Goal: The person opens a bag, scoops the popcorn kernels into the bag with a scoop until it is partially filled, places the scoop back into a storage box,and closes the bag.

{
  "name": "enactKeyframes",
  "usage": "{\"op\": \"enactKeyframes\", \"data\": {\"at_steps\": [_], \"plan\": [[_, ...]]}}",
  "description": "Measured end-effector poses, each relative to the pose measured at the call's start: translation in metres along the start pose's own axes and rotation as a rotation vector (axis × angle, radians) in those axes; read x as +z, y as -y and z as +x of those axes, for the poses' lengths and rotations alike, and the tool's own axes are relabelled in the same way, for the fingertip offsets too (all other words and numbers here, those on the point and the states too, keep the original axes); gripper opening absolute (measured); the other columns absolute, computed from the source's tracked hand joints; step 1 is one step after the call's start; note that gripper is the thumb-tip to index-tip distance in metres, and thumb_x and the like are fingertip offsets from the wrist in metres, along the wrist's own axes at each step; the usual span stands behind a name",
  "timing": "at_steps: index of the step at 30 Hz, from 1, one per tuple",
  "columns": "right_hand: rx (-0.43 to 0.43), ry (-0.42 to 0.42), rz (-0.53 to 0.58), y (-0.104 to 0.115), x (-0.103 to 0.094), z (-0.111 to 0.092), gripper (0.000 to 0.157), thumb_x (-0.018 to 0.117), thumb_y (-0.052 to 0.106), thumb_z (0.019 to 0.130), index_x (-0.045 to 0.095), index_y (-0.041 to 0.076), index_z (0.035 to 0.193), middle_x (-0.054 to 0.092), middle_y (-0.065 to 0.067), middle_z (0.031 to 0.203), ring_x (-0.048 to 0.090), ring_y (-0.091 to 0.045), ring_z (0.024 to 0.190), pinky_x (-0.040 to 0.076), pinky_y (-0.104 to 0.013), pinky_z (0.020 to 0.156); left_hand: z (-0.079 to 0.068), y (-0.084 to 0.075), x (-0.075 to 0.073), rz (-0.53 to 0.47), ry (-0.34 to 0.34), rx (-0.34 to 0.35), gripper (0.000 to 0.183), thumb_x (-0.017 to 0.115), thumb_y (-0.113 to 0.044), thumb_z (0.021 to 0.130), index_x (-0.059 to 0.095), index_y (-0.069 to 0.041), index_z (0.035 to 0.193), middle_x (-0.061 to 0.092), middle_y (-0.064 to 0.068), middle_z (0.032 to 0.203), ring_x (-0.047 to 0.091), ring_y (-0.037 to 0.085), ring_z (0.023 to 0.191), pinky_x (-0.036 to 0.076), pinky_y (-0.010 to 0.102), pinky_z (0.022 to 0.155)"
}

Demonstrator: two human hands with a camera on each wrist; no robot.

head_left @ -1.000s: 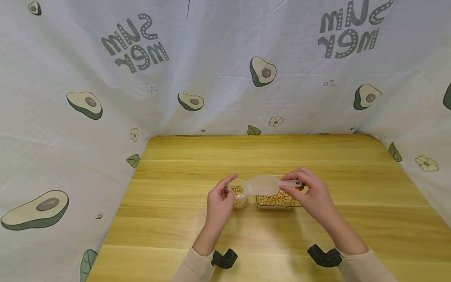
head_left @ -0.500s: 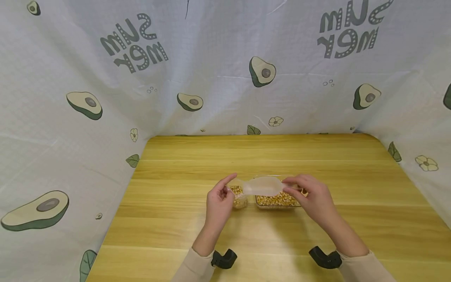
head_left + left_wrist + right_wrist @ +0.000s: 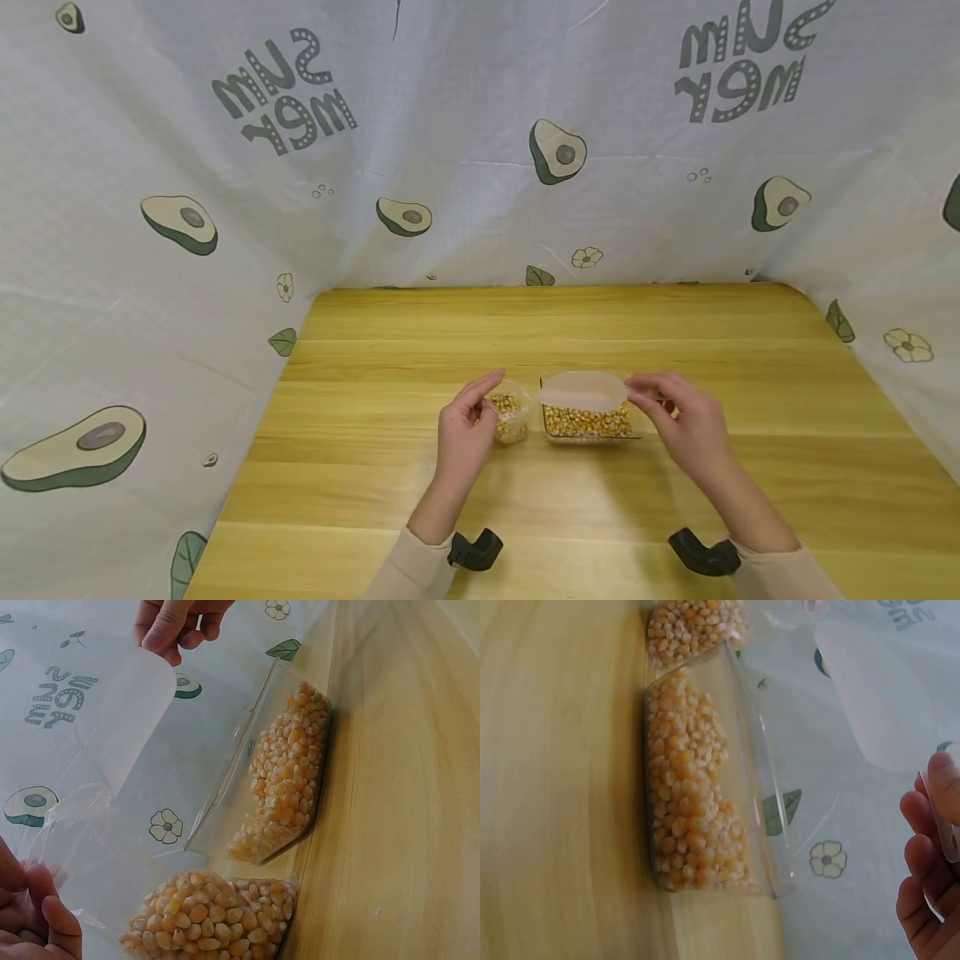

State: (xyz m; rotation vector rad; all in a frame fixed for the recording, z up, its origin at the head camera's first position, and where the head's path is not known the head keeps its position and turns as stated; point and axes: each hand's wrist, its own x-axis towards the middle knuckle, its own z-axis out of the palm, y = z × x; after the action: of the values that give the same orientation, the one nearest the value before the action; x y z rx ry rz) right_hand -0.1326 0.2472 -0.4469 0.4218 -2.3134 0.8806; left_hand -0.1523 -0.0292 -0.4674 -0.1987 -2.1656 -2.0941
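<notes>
My left hand pinches the upper edge of a clear plastic bag, which stands on the table with corn kernels in its bottom and its mouth spread wide. In my right hand, fingers and thumb grip the handle of a translucent white scoop. The scoop hangs above a clear rectangular container that is partly filled with corn kernels. No kernels show in the scoop from the head view. Bag and container stand side by side, the bag to the left.
Under everything lies a wooden table with a light grain. A white cloth printed with avocados hangs behind it and along both sides.
My right hand has moved right with the scoop, from over the bag's mouth to over the container. The scoop has levelled out. My left hand stays put at the bag.
</notes>
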Motion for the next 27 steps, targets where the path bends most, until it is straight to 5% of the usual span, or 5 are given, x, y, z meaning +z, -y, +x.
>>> {"op": "enactKeyframes", "data": {"at_steps": [5, 12, 27], "plan": [[0.04, 0.003, -0.046, -0.008, -0.005, -0.007, 0.03, 0.078, -0.012, 0.073, 0.075, 0.005, 0.098, 0.071, -0.005, 0.085, 0.045, 0.007, 0.069, 0.04, -0.008, 0.062, 0.0, -0.001, 0.0, -0.006, 0.0, -0.017, 0.048, 0.045, 0.009, 0.092, 0.071, -0.014, 0.126, 0.065, 0.005, 0.135, 0.056, 0.028, 0.104, 0.033, 0.015, 0.057], [0.069, 0.011, -0.1, -0.02, -0.01, -0.015, 0.029, 0.08, -0.009, 0.073, 0.076, 0.007, 0.097, 0.069, -0.003, 0.082, 0.044, 0.007, 0.067, 0.039, -0.008, 0.059, 0.0, -0.003, 0.0, 0.001, 0.001, -0.031, 0.049, 0.045, 0.008, 0.093, 0.07, -0.017, 0.127, 0.063, 0.005, 0.137, 0.037, 0.009, 0.065, 0.028, 0.015, 0.049], [0.094, 0.043, -0.124, -0.03, -0.013, -0.024, 0.027, 0.084, -0.002, 0.072, 0.077, 0.008, 0.096, 0.07, -0.001, 0.08, 0.048, 0.008, 0.065, 0.04, -0.008, 0.057, -0.001, -0.003, 0.0, -0.012, -0.005, -0.042, 0.05, 0.044, 0.007, 0.093, 0.07, -0.019, 0.127, 0.063, 0.005, 0.137, 0.027, 0.003, 0.053, 0.026, 0.014, 0.046]]}}
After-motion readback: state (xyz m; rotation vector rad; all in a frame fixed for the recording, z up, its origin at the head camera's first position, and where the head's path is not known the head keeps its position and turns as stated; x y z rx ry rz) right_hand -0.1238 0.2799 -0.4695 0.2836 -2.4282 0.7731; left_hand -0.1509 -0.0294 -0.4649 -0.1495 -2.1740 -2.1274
